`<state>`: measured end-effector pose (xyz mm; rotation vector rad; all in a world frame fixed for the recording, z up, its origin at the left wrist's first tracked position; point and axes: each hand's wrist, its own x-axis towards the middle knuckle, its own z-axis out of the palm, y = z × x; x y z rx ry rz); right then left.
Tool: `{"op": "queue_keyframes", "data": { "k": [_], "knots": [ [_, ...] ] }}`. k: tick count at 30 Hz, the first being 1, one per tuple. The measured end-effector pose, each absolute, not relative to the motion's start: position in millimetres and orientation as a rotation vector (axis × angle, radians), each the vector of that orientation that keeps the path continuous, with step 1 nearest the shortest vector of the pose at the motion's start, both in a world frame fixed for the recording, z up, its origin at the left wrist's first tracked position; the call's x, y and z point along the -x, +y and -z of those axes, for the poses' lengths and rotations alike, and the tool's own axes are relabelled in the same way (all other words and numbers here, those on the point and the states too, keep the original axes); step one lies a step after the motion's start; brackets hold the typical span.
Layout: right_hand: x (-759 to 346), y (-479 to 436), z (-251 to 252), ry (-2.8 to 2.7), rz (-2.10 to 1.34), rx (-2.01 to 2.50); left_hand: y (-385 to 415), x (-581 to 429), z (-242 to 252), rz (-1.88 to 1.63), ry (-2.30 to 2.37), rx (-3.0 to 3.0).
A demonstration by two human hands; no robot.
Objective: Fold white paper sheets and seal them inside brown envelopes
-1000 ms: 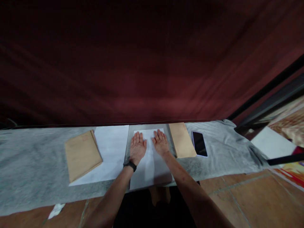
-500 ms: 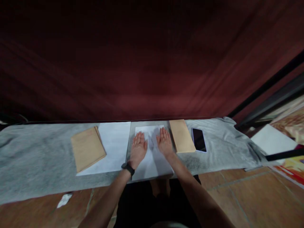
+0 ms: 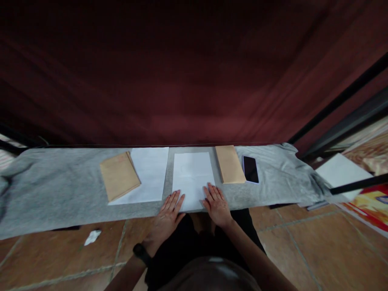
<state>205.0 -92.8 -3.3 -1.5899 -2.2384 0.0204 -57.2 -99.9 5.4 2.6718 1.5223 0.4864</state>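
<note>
A white sheet of paper (image 3: pixel 194 171) lies flat in front of me on a grey cloth. My left hand (image 3: pixel 167 214) rests at its near left corner, fingers stretched out and holding nothing; a dark watch (image 3: pixel 142 254) is on that wrist. At the near right corner my right hand (image 3: pixel 217 205) lies flat with its fingers spread, fingertips on or beside the sheet's edge. Left of the sheet, brown paper envelopes (image 3: pixel 119 176) partly cover other white paper (image 3: pixel 151 173). To the right lies a stack of brown envelopes (image 3: pixel 230 165).
A phone (image 3: pixel 250 169) lies right of the brown stack on the grey cloth (image 3: pixel 69 182). A dark red curtain (image 3: pixel 182 97) hangs behind. Black bars (image 3: pixel 342 101) and white paper (image 3: pixel 344 173) are at the right. A crumpled white scrap (image 3: pixel 92 237) is on the tiled floor.
Both hands have slid toward me, from the upper part of the white sheet to its near edge. More of the sheet now shows. The view has shifted slightly.
</note>
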Motion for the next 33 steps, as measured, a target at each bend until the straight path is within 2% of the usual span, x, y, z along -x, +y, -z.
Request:
{"op": "queue_keyframes", "data": {
  "k": [9,17,24,33],
  "knots": [
    [-246,-101,-10,-2.402,-0.345,1.295,-91,65,-27,-0.452,1.447,-2.587],
    [-269,-115,-17,-2.155,-0.569,1.284,-127,78,-57,-0.534,1.309,-2.147],
    [-259,-121,-18,-1.737,-0.912,1.363,-118,88,-38,-0.848,1.431,-1.872],
    [-244,-92,-19,-1.536,-0.896,1.36,-86,72,-37,-0.865,1.479,-1.734]
  ]
}}
